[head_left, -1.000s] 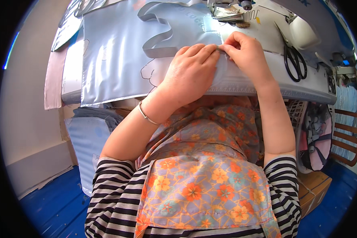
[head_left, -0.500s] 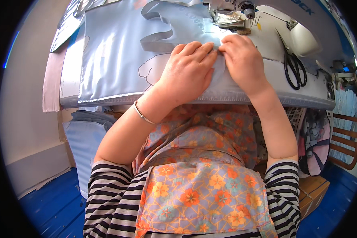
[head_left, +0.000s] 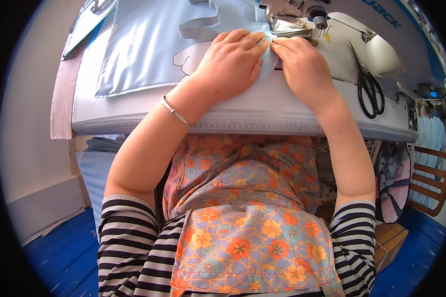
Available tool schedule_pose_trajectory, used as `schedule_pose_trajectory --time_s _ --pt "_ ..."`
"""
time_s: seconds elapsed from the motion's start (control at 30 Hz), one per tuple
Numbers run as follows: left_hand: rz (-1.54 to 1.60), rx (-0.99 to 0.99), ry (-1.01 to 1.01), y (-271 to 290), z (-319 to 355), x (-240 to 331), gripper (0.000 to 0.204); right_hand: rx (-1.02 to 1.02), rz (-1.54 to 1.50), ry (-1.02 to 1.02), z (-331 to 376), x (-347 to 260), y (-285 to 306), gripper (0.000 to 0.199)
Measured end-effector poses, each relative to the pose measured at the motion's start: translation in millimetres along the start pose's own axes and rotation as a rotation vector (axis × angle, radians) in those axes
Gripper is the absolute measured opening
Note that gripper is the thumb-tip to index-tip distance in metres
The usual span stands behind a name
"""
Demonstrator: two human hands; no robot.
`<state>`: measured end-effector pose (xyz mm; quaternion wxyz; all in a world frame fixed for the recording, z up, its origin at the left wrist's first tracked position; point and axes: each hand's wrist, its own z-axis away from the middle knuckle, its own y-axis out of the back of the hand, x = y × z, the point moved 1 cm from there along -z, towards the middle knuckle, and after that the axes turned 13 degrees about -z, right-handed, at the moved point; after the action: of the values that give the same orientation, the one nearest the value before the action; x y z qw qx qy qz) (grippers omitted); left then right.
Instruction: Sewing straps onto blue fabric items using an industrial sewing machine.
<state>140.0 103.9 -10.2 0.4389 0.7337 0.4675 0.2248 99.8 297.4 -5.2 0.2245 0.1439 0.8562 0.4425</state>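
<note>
Right now, both your hands are at the right part of the light blue fabric (head_left: 139,54), which lies on the far left and middle of the white surface (head_left: 223,104). Your left hand (head_left: 233,64) rests palm down on the fabric, its fingers stretched out side by side and its thumb set apart from them. Your right hand (head_left: 305,67) is narrow, fingers drawn together, with its fingertips touching the fabric's right edge just beside your left fingertips; its thumb is hidden, so you cannot tell whether it pinches the cloth.

A grey band (head_left: 200,24) lies in loose bends on the fabric, beyond your left hand. Just past your fingertips, on the far side, stand the metal parts (head_left: 290,24) of the sewing machine (head_left: 352,15), whose body reaches to the far right. Black-handled scissors (head_left: 369,91) lie to the right of your right hand, well apart from it, their blades pointing away from you. A ruler strip (head_left: 262,123) runs along the near edge of the surface.

On the left, a pale pink cloth (head_left: 64,99) hangs over the surface's edge. You wear a bracelet (head_left: 176,111) on your left wrist and a flowered apron (head_left: 252,242).
</note>
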Motion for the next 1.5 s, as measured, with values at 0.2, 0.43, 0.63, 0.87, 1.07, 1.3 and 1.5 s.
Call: schedule_pose_trajectory --time_s 0.2,0.43,0.63,0.87,1.07,1.3,1.5 --pt "0.073 -0.082 -0.026 17 14 -13 0.042 0.005 0.000 -0.004 -4 1 -3 0.034" --pt "-0.248 -0.337 0.243 64 78 -91 0.056 0.046 0.036 0.052 -3 2 -2 0.027" --pt "-0.477 -0.353 0.165 93 109 -96 0.042 0.047 0.063 0.040 -1 1 -7 0.029" --pt "-0.369 -0.501 0.180 130 113 -29 0.040 0.034 0.044 0.001 -1 -3 -7 0.033" --pt "-0.179 -0.687 0.039 148 101 14 0.043 0.002 -0.002 -0.065 1 -5 -5 0.035" --pt "0.326 -0.688 0.100 123 88 42 0.047 -0.025 -0.045 -0.107 1 -7 -1 0.037" --pt "0.532 -0.577 0.195 100 74 63 0.042 0.002 -0.079 -0.102 5 -11 2 0.035"
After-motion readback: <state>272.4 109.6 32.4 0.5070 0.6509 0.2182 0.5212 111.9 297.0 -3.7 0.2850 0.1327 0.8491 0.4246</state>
